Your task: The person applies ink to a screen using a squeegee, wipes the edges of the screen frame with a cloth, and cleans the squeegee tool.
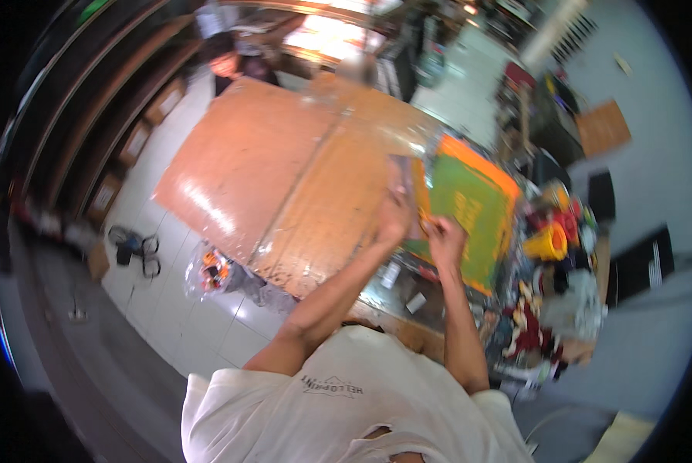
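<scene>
Over the right part of the table, both my hands work at a thin flat piece (421,189), greyish purple with a yellow-orange strip down one side. My left hand (393,219) grips its left side, fingers slightly blurred. At the lower right edge, my right hand (447,240) pinches the strip between thumb and fingers. What the piece is made of, I cannot tell. Just right of it lies a green sheet (473,220) with orange borders and faint yellow markings, flat on the table.
A wide brown tabletop (241,147) under shiny clear film stretches left and away. Cloth scraps and a yellow cone-shaped thing (546,242) crowd the right side. A plastic bag (211,272) hangs by the near left edge. Another person (226,65) is beyond the far left corner; shelves (103,100) stand left.
</scene>
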